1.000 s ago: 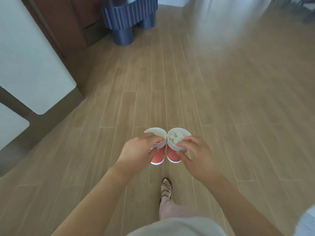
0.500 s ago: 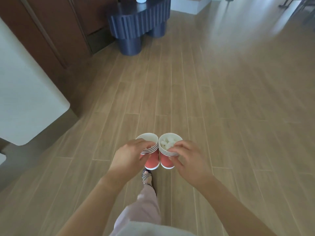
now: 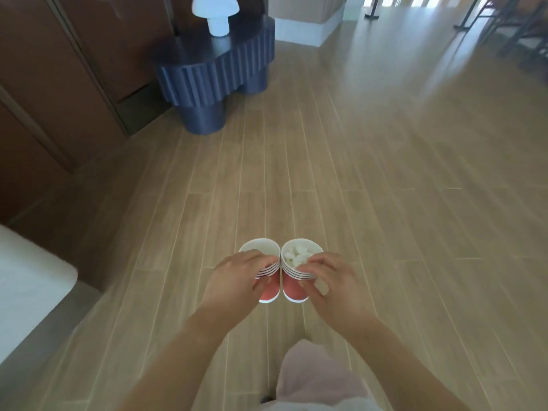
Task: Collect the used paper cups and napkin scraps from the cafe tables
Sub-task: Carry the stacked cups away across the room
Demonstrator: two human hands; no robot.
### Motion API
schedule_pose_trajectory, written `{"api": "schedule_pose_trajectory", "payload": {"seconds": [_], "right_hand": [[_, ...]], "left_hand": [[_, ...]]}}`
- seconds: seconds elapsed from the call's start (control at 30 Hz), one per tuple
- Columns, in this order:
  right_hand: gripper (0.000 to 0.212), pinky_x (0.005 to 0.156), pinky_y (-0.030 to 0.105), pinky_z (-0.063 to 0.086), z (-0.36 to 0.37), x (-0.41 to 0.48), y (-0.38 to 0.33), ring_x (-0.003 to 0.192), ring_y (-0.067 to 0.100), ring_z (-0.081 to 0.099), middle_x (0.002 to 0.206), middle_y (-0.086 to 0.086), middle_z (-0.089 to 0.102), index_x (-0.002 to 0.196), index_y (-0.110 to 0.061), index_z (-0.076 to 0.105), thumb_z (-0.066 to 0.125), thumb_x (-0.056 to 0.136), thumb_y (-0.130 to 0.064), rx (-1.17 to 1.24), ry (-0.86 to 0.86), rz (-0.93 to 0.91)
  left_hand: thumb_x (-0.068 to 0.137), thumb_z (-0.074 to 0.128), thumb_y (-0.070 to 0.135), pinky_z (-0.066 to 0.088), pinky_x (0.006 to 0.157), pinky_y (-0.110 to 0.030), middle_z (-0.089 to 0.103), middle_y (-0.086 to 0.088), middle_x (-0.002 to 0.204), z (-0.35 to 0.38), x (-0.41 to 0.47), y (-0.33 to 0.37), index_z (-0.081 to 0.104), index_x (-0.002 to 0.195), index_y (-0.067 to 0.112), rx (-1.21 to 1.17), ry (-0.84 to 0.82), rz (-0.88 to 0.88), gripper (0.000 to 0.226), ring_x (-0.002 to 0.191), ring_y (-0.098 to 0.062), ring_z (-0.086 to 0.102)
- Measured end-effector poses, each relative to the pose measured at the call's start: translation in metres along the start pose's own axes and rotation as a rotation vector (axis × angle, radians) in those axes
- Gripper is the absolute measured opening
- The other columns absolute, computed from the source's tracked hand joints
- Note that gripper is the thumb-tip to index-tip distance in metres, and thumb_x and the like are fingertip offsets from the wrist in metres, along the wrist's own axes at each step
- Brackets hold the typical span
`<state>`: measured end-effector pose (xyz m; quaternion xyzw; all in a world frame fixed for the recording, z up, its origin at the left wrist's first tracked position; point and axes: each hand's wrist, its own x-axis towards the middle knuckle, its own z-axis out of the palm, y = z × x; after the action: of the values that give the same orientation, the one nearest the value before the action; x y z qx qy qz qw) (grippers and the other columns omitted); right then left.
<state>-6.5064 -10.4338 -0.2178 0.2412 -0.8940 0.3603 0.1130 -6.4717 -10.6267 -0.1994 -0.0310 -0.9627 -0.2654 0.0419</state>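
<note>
The left hand (image 3: 237, 280) grips a nested stack of red white-rimmed paper cups (image 3: 269, 293), the right hand (image 3: 333, 284) a matching stack (image 3: 294, 292) holding white napkin scraps (image 3: 296, 257) — rims touching above the wooden floor (image 3: 385, 173) — so level, upright carrying should prevent spills.

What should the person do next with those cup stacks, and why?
Probably nest the right stack, held by the right hand, into the left stack in the left hand: its top cup looks empty, while the right one holds the napkin scraps. That would free a hand.
</note>
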Motion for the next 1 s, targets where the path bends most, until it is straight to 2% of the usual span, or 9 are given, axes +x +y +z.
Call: {"api": "schedule_pose_trajectory", "payload": {"seconds": [0.07, 0.13, 0.2, 0.27, 0.4, 0.53, 0.8, 0.93, 1.0], "right_hand": [[0.028, 0.079, 0.004, 0.035, 0.017, 0.047, 0.017, 0.086, 0.009, 0.058, 0.090, 0.001, 0.066, 0.087, -0.015, 0.072, 0.077, 0.065, 0.002, 0.024, -0.017, 0.006], [0.026, 0.076, 0.010, 0.040, 0.036, 0.099, 0.038, 0.088, 0.012, 0.060, 0.091, -0.001, 0.065, 0.088, -0.017, 0.072, 0.076, 0.068, -0.001, 0.036, -0.042, 0.016], [0.024, 0.076, 0.019, 0.044, 0.056, 0.156, 0.061, 0.091, 0.013, 0.059, 0.094, -0.003, 0.064, 0.091, -0.018, 0.071, 0.074, 0.072, -0.003, 0.053, -0.054, 0.008], [0.024, 0.077, 0.018, 0.043, 0.073, 0.217, 0.083, 0.094, 0.012, 0.057, 0.096, -0.003, 0.064, 0.093, -0.018, 0.071, 0.072, 0.074, -0.004, 0.078, -0.071, -0.011], [0.025, 0.075, 0.016, 0.042, 0.097, 0.339, 0.114, 0.091, 0.009, 0.055, 0.093, -0.003, 0.065, 0.091, -0.019, 0.072, 0.074, 0.072, -0.003, 0.077, -0.066, -0.085], [0.022, 0.074, 0.021, 0.044, 0.122, 0.448, 0.131, 0.094, 0.009, 0.054, 0.095, -0.002, 0.065, 0.092, -0.019, 0.072, 0.073, 0.075, -0.006, 0.096, -0.086, -0.111], [0.023, 0.076, 0.032, 0.051, 0.212, 0.636, 0.187, 0.094, 0.016, 0.058, 0.098, -0.003, 0.064, 0.096, -0.021, 0.070, 0.071, 0.076, -0.010, 0.122, -0.155, -0.168], [0.023, 0.076, 0.030, 0.051, 0.250, 0.748, 0.209, 0.093, 0.016, 0.059, 0.096, -0.005, 0.066, 0.096, -0.022, 0.069, 0.071, 0.076, -0.011, 0.085, -0.139, -0.206], [0.027, 0.076, 0.027, 0.050, 0.262, 0.807, 0.217, 0.091, 0.015, 0.058, 0.096, -0.007, 0.066, 0.096, -0.023, 0.068, 0.073, 0.073, -0.010, 0.061, -0.116, -0.203]], "left_hand": [[0.082, 0.059, 0.017, 0.045, 0.087, -0.034, 0.065, 0.012, 0.107, -0.002, 0.049, -0.023, 0.062, 0.111, 0.033, 0.020, -0.023, 0.007, 0.034, 0.103, -0.017, 0.059], [0.082, 0.058, 0.016, 0.045, 0.088, -0.034, 0.065, 0.011, 0.108, -0.003, 0.103, -0.048, 0.062, 0.113, 0.032, 0.043, -0.032, 0.012, 0.035, 0.104, -0.017, 0.058], [0.081, 0.060, 0.013, 0.048, 0.084, -0.036, 0.066, 0.010, 0.104, -0.007, 0.161, -0.071, 0.064, 0.110, 0.030, 0.030, -0.021, 0.006, 0.034, 0.099, -0.018, 0.060], [0.078, 0.061, 0.012, 0.050, 0.079, -0.034, 0.067, 0.010, 0.099, -0.014, 0.219, -0.092, 0.066, 0.106, 0.030, 0.005, -0.003, -0.016, 0.034, 0.094, -0.017, 0.061], [0.075, 0.065, 0.010, 0.038, 0.069, -0.013, 0.066, 0.015, 0.094, -0.040, 0.328, -0.128, 0.066, 0.102, 0.034, -0.011, 0.050, -0.065, 0.036, 0.088, -0.010, 0.059], [0.074, 0.066, 0.009, 0.045, 0.069, -0.024, 0.067, 0.014, 0.093, -0.065, 0.419, -0.164, 0.065, 0.102, 0.037, -0.019, 0.103, -0.111, 0.040, 0.088, -0.013, 0.060], [0.074, 0.067, 0.008, 0.045, 0.071, -0.023, 0.067, 0.015, 0.099, -0.077, 0.590, -0.273, 0.066, 0.104, 0.035, -0.042, 0.131, -0.201, 0.041, 0.092, -0.012, 0.061], [0.074, 0.067, 0.008, 0.041, 0.071, -0.020, 0.068, 0.012, 0.097, -0.100, 0.700, -0.330, 0.067, 0.103, 0.031, -0.047, 0.121, -0.161, 0.037, 0.091, -0.014, 0.062], [0.078, 0.065, 0.013, 0.036, 0.072, -0.013, 0.066, 0.014, 0.102, -0.116, 0.758, -0.355, 0.066, 0.106, 0.033, -0.024, 0.083, -0.137, 0.034, 0.094, -0.011, 0.060]]}}
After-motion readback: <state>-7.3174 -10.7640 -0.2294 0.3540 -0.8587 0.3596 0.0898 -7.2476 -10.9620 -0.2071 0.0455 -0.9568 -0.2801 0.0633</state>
